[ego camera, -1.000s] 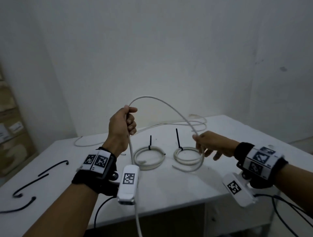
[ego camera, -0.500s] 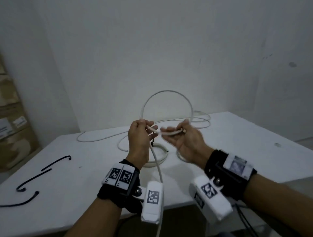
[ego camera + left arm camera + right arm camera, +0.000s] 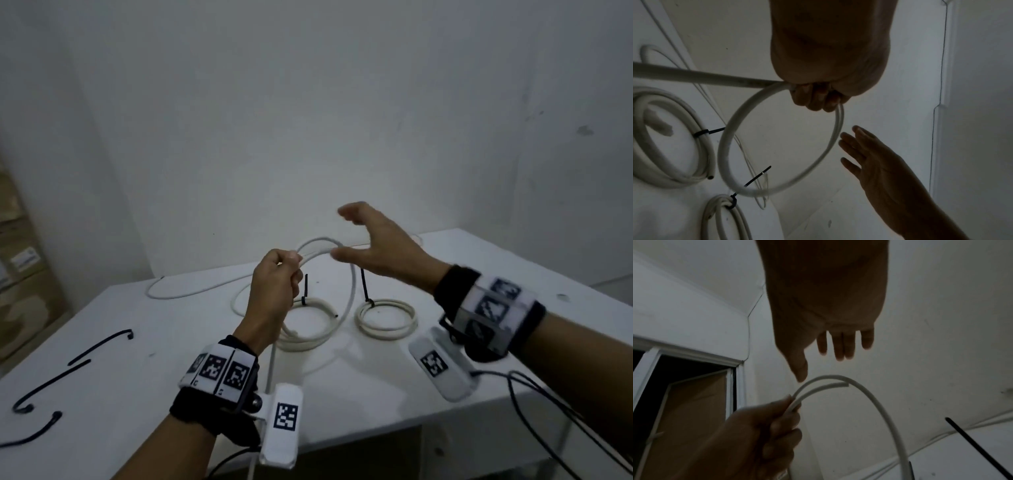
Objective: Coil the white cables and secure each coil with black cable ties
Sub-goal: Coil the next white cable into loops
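L hand [image 3: 274, 284] gripping one loop of white cable [image 3: 351, 294] above table [image 3: 137, 377]; R hand [image 3: 380, 250] spread, empty, beside loop. Stiff, springy: grip at strand crossover

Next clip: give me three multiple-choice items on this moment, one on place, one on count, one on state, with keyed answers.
1. Where do the loose black cable ties lie?
A. left part of the table
B. inside the tied coils
C. in the right hand

2. How many tied white coils lie on the table?
A. one
B. two
C. four

3. What is the right hand doing?
A. pinching a tie
B. gripping the loop
C. open, holding nothing

Answers:
1 A: the loose black cable ties lie on the table at its left.
2 B: two tied white coils lie side by side.
3 C: the right hand is spread beside the loop, which the left hand grips.
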`<state>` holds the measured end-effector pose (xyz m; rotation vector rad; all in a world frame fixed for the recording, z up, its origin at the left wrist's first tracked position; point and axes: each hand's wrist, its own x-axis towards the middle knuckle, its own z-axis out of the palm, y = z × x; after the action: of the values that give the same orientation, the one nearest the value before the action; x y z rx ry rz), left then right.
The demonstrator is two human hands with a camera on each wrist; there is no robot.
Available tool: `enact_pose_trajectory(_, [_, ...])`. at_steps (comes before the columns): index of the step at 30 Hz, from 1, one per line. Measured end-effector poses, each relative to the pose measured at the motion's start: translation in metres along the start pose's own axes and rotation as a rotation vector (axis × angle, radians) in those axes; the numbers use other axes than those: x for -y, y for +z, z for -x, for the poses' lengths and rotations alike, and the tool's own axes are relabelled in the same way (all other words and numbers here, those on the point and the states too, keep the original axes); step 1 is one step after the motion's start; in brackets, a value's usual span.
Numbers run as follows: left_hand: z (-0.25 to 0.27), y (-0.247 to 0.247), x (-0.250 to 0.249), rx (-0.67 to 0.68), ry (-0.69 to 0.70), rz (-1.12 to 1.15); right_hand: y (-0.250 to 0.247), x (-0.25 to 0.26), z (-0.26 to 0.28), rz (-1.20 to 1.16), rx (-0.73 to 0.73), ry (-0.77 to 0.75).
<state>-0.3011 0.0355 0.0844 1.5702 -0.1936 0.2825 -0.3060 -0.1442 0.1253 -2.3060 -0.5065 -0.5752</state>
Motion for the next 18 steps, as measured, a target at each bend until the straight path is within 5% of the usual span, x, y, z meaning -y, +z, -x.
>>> enact_pose_trajectory(3, [0.002,0.003,-0.004,0.100,0.038,-0.018,-0.004,0.007,-0.023,0.005,0.353,0.094])
enact_pose_trajectory(6, [0.002,0.002,-0.005,0.114,0.051,-0.035,0.000,0.010,-0.034,-0.028,0.485,0.090])
enact_pose_trajectory(18, [-0.003,-0.014,-0.003,0.004,0.018,0.233,-0.001,-0.034,-0.021,-0.618,0.245,0.175])
